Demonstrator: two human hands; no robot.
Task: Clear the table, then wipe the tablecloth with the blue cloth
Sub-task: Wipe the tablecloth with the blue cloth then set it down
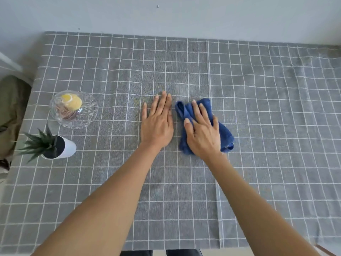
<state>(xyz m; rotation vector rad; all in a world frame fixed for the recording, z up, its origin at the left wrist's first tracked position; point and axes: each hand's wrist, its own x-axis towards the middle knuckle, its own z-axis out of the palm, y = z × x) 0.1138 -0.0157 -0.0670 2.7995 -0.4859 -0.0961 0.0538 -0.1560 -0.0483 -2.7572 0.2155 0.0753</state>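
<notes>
The right hand [202, 130] lay flat on the blue cloth [224, 134], fingers spread, pressing it into the tablecloth [258, 108] near the middle of the table. Just beside it the left hand [156, 126] rested palm down on bare fabric, fingers straight and close together, holding nothing. Wiping looked to be the step in hand. Off at the left edge stood a glass bowl [73, 109] with something yellow in it, maybe a lemon, hard to tell through the glass, and a small plant [49, 145] in a white pot, well apart from both hands.

The risk was the tablecloth creeping or bunching under a hard stroke if the left hand eased off. A wide sweep leftward could also nudge the bowl or tip the plant.
</notes>
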